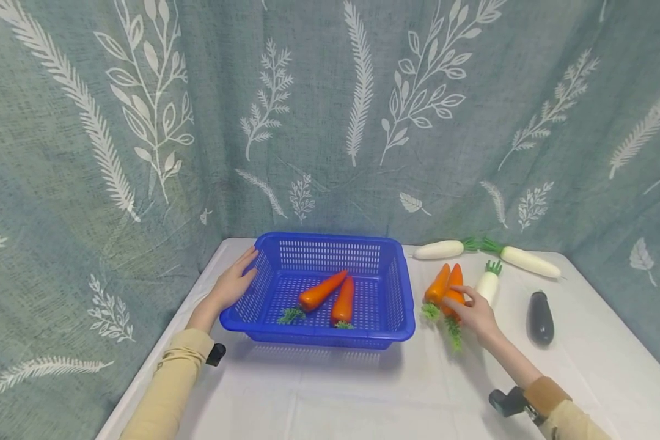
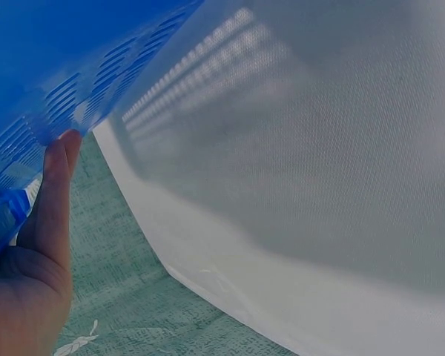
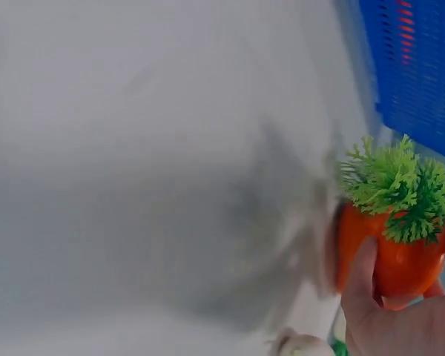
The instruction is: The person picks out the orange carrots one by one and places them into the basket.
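My left hand [image 1: 234, 285] rests at the left side of a blue plastic basket [image 1: 330, 335], with its straight fingers [image 2: 55, 178] against the slotted wall. Two orange toy carrots, one slanting [image 1: 323, 292] and one more upright [image 1: 343, 302], lie inside. To the basket's right, my right hand [image 1: 475, 310] grips another carrot [image 3: 400, 263] between thumb and fingers, its green leafy top [image 3: 397, 189] towards the wrist camera. A fourth-place neighbour, one more carrot [image 1: 437, 287], lies on the left of the held one.
Three white radishes lie on the right: one [image 1: 440, 249] at the back, one [image 1: 530, 261] farther right, and one [image 1: 487, 286] just behind the right hand. A dark eggplant [image 1: 541, 319] is near the right edge. A leaf-patterned curtain [image 1: 330, 122] hangs behind the white table [image 1: 330, 397].
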The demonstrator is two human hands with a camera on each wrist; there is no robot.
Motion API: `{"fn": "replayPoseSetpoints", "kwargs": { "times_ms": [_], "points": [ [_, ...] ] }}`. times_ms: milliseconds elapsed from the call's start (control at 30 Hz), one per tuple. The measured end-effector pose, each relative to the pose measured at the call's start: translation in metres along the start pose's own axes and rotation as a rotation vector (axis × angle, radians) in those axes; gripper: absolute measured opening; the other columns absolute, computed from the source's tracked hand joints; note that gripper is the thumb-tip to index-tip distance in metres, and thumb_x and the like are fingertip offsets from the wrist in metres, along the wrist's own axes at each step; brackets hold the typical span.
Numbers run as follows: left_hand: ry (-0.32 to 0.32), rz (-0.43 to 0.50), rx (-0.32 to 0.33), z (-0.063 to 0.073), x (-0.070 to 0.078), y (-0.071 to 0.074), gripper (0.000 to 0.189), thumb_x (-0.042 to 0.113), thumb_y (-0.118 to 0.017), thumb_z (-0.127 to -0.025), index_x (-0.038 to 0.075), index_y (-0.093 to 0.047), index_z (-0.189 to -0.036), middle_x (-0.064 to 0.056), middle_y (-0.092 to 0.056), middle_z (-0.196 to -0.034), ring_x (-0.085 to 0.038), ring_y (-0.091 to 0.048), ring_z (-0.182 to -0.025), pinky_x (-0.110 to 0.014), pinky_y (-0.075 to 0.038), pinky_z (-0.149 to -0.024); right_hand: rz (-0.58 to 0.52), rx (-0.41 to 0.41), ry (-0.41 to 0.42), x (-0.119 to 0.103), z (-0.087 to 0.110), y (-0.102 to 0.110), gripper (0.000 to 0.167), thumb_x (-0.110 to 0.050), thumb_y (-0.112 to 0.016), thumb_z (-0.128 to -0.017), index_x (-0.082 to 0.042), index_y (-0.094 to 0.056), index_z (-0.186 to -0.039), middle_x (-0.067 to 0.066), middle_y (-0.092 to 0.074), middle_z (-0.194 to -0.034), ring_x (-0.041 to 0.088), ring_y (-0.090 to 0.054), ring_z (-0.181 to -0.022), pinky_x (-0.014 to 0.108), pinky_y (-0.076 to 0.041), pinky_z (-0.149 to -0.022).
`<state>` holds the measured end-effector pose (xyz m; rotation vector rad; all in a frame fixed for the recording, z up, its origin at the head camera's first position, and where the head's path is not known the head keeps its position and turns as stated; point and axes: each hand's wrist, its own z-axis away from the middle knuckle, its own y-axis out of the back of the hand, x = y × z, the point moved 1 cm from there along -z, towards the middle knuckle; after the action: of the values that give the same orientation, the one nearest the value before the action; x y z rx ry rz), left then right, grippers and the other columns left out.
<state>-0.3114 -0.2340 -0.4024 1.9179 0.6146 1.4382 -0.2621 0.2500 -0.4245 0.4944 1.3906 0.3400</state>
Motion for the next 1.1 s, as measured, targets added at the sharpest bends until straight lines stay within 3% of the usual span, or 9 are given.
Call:
{"fn": "replayPoseSetpoints", "kwargs": {
  "times_ms": [133,733,1100],
  "points": [
    [0.002,0.007,-0.007,0.000,0.001,0.000,0.050,0.010,-0.038,-0.104,-0.011,-0.026,-0.148,-0.026,-0.017,-0.157,-0.045,-0.016,-0.143,-0.057,-0.015,-0.116,-0.058,0.012,-0.006,-0.007,-0.003,0.003,0.054,-0.024,-0.057,-0.098,0.001,-0.041,-0.143,0.028,-0.049,-0.125,0.019,-0.054,-0.088,0.020,-0.052,-0.067],
    [0.006,0.014,-0.005,0.001,0.003,0.001,0.050,0.009,-0.038,-0.104,-0.011,-0.027,-0.148,-0.027,-0.017,-0.157,-0.045,-0.016,-0.143,-0.058,-0.015,-0.116,-0.298,0.068,0.070,-0.021,-0.011,0.009,0.054,-0.027,-0.055,-0.100,-0.003,-0.039,-0.147,0.017,-0.044,-0.116,0.001,-0.054,-0.081,0.015,-0.053,-0.075],
    [0.006,0.012,-0.009,0.000,0.002,0.000,0.050,0.009,-0.039,-0.104,-0.011,-0.027,-0.148,-0.027,-0.017,-0.157,-0.046,-0.016,-0.143,-0.058,-0.015,-0.116,-0.389,0.023,0.017,-0.024,-0.010,0.012,0.059,-0.029,-0.055,-0.100,-0.006,-0.035,-0.150,0.010,-0.050,-0.113,-0.001,-0.057,-0.081,0.016,-0.052,-0.074]
  ]
}}
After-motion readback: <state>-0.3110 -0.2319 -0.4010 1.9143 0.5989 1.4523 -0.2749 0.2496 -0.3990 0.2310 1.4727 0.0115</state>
